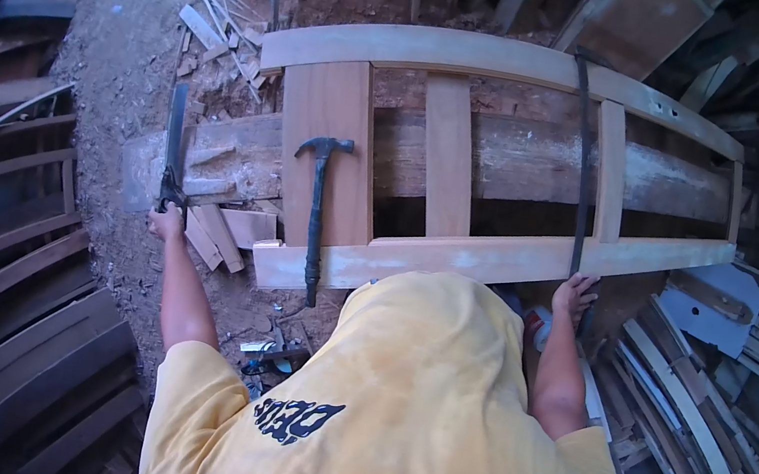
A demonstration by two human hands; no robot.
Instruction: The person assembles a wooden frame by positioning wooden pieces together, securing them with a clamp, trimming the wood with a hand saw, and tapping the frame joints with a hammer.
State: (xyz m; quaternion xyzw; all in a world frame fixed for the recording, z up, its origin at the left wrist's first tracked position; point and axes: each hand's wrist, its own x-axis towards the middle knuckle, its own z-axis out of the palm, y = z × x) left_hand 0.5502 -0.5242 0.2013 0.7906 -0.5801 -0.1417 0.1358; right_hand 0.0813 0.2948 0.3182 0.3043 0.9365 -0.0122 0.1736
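The left grip (166, 222) is nearly closed, fingers wrapped round the dark handle of what looks like a handsaw (177, 125), its narrow blade pointing away from the body, probably to keep it clear of the work. The right grip (575, 297) has its fingers partly curled at the near end of a dark bar clamp (582, 151); whether they close fully round it cannot be told. That slim, straight bar crosses the wooden frame (487, 260) from near rail to far rail, seemingly to draw the two together. The frame lies ahead of the body, its near rail reaching from right of the left grip to beyond the right one. It is pale, smooth, planed timber with chalky smears, the far rail gently bowed, with slender crosspieces and one broad, reddish panel (338, 98) nearer the left grip. On that panel rests a dark claw hammer (317, 196), its handle overhanging the near rail towards the body, likely for easy reach. Beneath the frame, a rough, weathered plank (526, 156) appears to serve as support. Just beside the left grip are squarish offcuts (217, 237), and farther out, thin splintered strips (219, 21) over gritty ground (125, 40).
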